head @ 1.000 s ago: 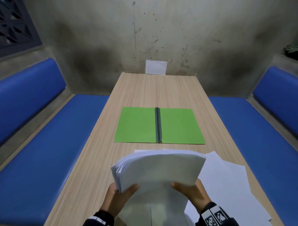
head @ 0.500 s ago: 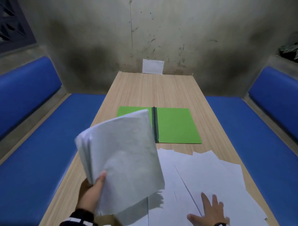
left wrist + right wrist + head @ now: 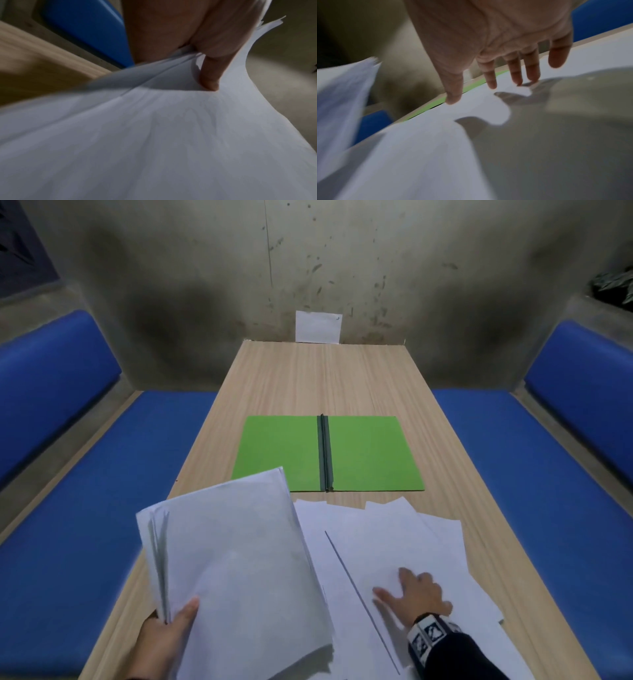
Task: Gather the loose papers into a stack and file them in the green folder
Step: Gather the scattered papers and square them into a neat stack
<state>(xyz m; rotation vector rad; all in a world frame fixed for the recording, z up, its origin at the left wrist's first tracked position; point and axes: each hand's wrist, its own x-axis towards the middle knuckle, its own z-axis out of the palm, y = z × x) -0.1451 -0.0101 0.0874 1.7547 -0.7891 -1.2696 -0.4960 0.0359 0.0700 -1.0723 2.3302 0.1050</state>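
Note:
A thick stack of white papers point(image 3: 236, 570) is held up over the table's near left side, and my left hand point(image 3: 164, 635) grips its lower left corner, thumb on top. The left wrist view shows that thumb point(image 3: 208, 73) pressing the stack point(image 3: 171, 135). Several loose sheets point(image 3: 394, 542) lie overlapping on the table at the near right. My right hand point(image 3: 411, 590) is spread flat over them, fingers point(image 3: 515, 71) straight and just above or touching the loose sheets point(image 3: 436, 142). The green folder point(image 3: 370, 453) lies open and flat mid-table, beyond the papers.
The long wooden table point(image 3: 325, 378) runs away from me to a stained wall. Blue padded benches point(image 3: 102, 508) flank it on the left and on the right point(image 3: 534, 491). A small white card point(image 3: 318, 326) leans on the wall at the far end.
My right hand has let go of the stack and come down onto the loose sheets. My left hand alone has swung the stack to the left and lowered it.

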